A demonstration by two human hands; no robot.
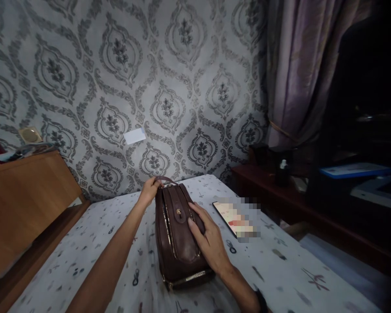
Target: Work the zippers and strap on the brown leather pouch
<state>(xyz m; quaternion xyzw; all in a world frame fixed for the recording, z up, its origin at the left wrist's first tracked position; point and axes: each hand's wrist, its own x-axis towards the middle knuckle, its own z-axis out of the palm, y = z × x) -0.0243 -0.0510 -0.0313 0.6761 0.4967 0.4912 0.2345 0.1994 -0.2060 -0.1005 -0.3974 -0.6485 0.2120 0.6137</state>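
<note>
A dark brown leather bag with gold zips and a small gold clasp lies on the patterned bedsheet, its top end pointing away from me. At its far left corner, my left hand has its fingers closed round the base of the thin top handle. My right hand rests on the right side of the front, fingers stretched out and thumb apart, near the clasp. The fingertips of my left hand are partly hidden behind the bag's top edge. The zip along the left side looks partly parted.
A phone with a lit, blurred screen lies right of the bag on the bed. A wooden headboard or cabinet stands left. To the right are a dark red table and a tied curtain. Patterned wallpaper covers the wall behind.
</note>
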